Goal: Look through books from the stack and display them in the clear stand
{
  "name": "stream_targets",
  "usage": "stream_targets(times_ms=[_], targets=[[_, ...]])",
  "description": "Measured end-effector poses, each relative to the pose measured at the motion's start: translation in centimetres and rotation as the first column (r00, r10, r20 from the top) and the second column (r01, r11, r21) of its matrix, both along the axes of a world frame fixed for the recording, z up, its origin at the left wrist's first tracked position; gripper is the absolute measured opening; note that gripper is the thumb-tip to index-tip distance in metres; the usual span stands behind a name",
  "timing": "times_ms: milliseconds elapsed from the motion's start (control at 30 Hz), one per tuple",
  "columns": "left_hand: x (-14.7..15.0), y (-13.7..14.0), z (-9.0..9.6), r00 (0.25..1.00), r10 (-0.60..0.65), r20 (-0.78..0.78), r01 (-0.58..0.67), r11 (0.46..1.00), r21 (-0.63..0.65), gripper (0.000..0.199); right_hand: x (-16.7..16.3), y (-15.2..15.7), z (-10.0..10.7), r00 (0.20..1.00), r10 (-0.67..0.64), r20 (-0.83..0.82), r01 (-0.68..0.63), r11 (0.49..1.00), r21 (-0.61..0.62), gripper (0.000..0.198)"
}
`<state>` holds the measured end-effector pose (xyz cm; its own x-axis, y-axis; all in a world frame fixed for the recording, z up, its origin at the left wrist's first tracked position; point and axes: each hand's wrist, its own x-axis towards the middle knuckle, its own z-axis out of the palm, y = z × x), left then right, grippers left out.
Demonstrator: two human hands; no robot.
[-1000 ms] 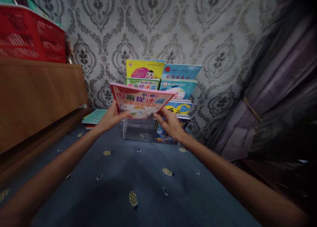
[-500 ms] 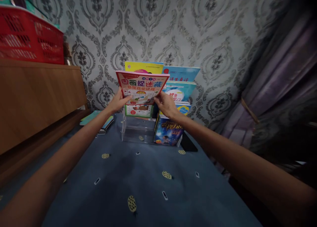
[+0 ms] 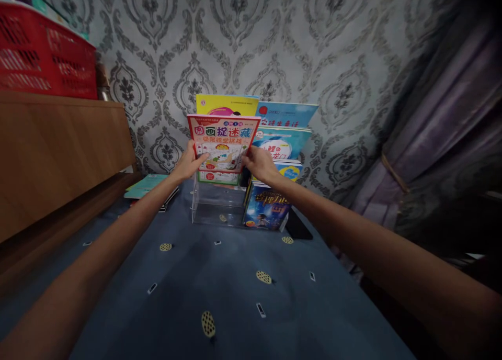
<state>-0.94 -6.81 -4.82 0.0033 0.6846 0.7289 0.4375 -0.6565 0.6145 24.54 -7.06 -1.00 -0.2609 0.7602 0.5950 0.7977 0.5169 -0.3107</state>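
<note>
The red book [image 3: 223, 145] is upright above the left side of the clear rack [image 3: 193, 207], in front of a green book [image 3: 218, 178]. The left hand [image 3: 186, 164] pinches its left edge, thumb on the cover; the right hand [image 3: 259, 164] grips its lower right edge. Fingers behind the cover are hidden.

The red book's right edge comes close against the light blue book [image 3: 280, 143], so room is tight there; its left edge, beyond the left hand, faces open space toward the wall [image 3: 157, 82]. Below it, the rack's lower left tiers lie open. The dark blue book [image 3: 264, 208] fills the front right, and the blue cloth [image 3: 235, 297] gives wide room between the forearms.

Compared with half a second ago, the red book leans less toward the camera, and its bottom edge is lower, leaving a thinner strip of the green book showing.
</note>
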Motion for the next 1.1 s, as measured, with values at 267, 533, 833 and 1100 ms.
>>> stream_targets(times_ms=[267, 533, 833, 1100], targets=[[0.0, 0.4, 1.0, 0.958, 0.274, -0.084, -0.274, 0.962, 0.01, 0.044, -0.2, 0.4, 1.0, 0.979, 0.038, -0.201, -0.016, 0.994, 0.112, 0.025], [0.7, 0.8, 0.0, 0.876, 0.429, -0.221, -0.429, 0.902, 0.049, 0.034, 0.1, 0.0, 0.6, 0.993, -0.033, -0.109, 0.045, 0.993, 0.111, 0.027], [2.8, -1.1, 0.2, 0.778, 0.563, -0.278, -0.562, 0.822, 0.091, 0.065, 0.0, 0.1, 0.7, 0.994, -0.082, -0.068, 0.078, 0.995, -0.059, 0.028], [2.8, -3.9, 5.1, 0.703, 0.603, -0.378, -0.524, 0.798, 0.297, 0.096, -0.1, 0.0, 0.8, 0.993, -0.106, -0.043, 0.103, 0.993, -0.052, 0.03]])
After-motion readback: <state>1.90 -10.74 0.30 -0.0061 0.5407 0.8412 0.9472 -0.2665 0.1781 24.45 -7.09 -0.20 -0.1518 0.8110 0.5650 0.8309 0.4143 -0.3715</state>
